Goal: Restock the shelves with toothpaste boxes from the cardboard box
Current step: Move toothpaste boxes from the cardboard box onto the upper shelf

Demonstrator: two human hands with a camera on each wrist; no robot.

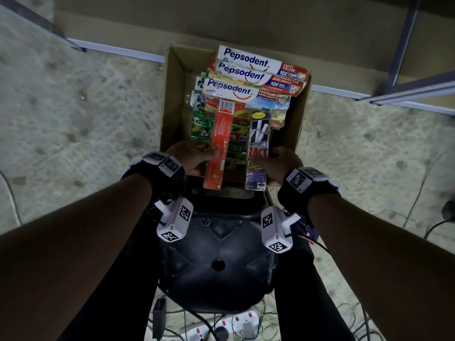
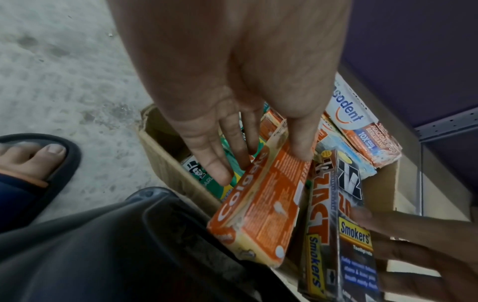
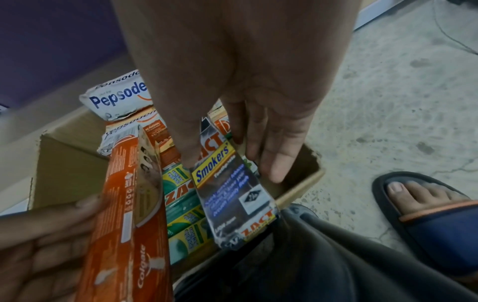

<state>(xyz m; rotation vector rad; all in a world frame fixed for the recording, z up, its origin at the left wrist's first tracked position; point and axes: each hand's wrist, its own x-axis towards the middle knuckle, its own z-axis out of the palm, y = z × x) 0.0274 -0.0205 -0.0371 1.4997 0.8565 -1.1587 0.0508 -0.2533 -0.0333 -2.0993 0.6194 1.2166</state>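
Ahead of both hands: we note the cardboard box open on the floor, packed with toothpaste boxes.
Left hand: we see it pinching the orange Colgate box, thumb on the printed face, fingers along the far side.
Right hand: we see it holding the black Zact Smokers box, thumb on one edge, fingers behind.
Between the hands: both held boxes lie lengthwise, side by side, apart, near ends over the carton's near rim.
Beyond the fingertips: three Pepsodent boxes stacked crosswise.
Under the held boxes: green cartons.
Below the wrists: a dark stool seat.
Outside each hand: a sandalled foot on concrete.
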